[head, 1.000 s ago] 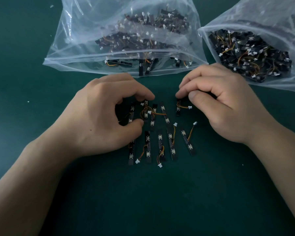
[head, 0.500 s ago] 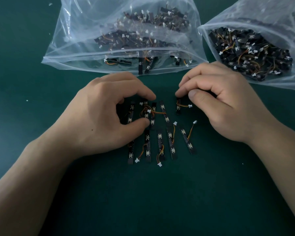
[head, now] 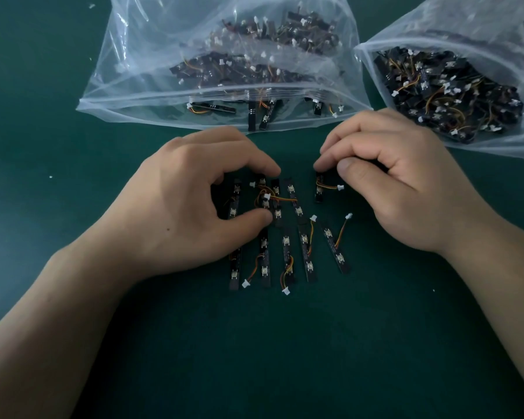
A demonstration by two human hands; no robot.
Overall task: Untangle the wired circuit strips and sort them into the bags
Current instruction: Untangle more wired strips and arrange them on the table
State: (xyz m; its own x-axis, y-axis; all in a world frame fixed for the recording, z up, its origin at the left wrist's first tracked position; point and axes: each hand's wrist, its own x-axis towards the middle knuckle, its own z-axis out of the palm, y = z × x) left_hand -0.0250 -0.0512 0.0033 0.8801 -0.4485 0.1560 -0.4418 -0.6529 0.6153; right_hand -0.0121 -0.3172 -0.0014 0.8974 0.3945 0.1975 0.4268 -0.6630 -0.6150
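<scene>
Currently: narrow black circuit strips (head: pixel 286 252), orange-yellow wires, white plugs, lie in rough rows on the green counter (head: pixel 285 358). The left hand (head: pixel 188 204) curls over a tangled cluster (head: pixel 266 197), thumb and forefinger pinching it. The right hand (head: pixel 400 182) pinches a single strip (head: pixel 319 189) by its top end. Two clear bags (head: pixel 164 40) of strips sit just behind.

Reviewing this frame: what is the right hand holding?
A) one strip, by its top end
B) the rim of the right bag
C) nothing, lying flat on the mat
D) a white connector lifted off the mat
A: the right hand pinches the top end of a single strip, which lies apart from the cluster under the left hand.
</scene>
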